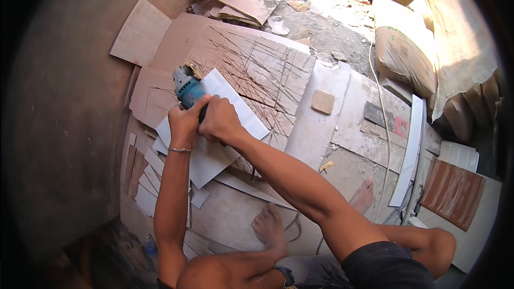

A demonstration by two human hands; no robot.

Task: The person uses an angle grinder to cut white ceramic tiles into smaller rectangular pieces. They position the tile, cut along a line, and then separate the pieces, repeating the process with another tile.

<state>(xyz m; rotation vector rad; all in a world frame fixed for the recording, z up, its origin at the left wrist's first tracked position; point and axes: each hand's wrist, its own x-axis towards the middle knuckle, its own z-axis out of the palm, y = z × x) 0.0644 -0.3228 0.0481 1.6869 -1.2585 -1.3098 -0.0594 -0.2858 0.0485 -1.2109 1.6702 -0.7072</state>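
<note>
Both my hands grip a teal angle grinder [187, 90] held over a white tile [238, 108] that lies on a scored cardboard sheet [257, 64]. My left hand [184, 124], with a thin bracelet at the wrist, wraps the grinder's body from the near side. My right hand [220, 120] closes over the body just right of it. The grinder's head points away from me at the tile's far-left corner. The cutting disc is mostly hidden behind the tool.
Several cut white tile strips [147, 179] lie at lower left. A long white strip [409, 150] and a white cable [386, 128] run at right. Sacks [404, 48] stand at upper right, a reddish tile [452, 192] at right. My bare feet [270, 227] rest on the floor.
</note>
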